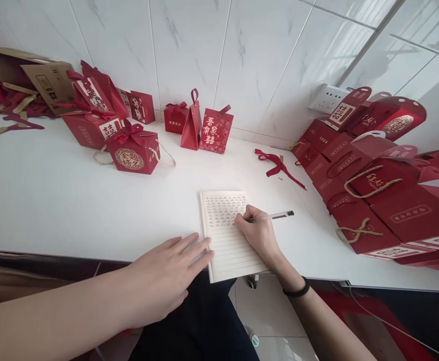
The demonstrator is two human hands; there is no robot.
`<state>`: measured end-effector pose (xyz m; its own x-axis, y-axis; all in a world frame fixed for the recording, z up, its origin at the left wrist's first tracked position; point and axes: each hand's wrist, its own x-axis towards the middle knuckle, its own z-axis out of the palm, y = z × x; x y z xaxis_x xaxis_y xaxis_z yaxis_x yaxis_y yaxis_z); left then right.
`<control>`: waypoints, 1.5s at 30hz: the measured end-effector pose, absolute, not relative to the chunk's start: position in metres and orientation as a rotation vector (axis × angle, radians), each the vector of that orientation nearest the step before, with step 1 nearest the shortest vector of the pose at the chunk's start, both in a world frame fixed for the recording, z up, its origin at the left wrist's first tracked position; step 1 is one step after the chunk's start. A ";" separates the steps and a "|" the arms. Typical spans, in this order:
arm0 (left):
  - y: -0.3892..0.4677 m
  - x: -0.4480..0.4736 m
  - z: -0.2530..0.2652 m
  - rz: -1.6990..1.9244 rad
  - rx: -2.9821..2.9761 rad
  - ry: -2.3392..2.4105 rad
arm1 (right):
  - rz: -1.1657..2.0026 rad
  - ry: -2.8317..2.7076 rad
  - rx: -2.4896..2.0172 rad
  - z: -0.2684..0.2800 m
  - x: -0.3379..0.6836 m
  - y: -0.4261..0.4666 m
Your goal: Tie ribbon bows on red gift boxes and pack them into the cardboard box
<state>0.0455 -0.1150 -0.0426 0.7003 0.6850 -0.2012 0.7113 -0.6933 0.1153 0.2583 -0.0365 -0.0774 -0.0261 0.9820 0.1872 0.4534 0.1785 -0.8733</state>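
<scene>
A lined notebook point(229, 250) lies open at the table's front edge, its lower part reaching past that edge. Several rows of small handwriting fill the upper half of its page; the lines below are blank. My right hand point(259, 230) grips a pen point(279, 215) with a clear barrel and black end, the tip at the last written row. A black band circles that wrist. My left hand point(174, 273) lies flat with fingers spread, the fingertips touching the notebook's left edge.
A red gift box point(135, 153) with a bow and rope handle stands back left. Small red boxes point(215, 130) line the wall. A loose red ribbon point(279, 165) lies right of them. Stacked red boxes point(377, 200) fill the right side. A cardboard carton point(50, 85) with ribbons stands far left.
</scene>
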 end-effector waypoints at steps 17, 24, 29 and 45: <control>-0.120 0.044 -0.054 -0.134 2.767 1.129 | 0.766 -1.563 -1.444 -0.079 0.259 -0.036; -0.121 0.044 -0.054 -0.148 2.741 1.138 | 0.764 -1.586 -1.447 -0.080 0.259 -0.036; -0.120 0.045 -0.050 -0.148 2.726 1.130 | 0.856 -1.446 -1.360 -0.077 0.264 -0.039; -0.117 0.052 -0.033 -0.312 2.706 1.115 | 0.293 -1.636 -1.228 -0.083 0.273 -0.038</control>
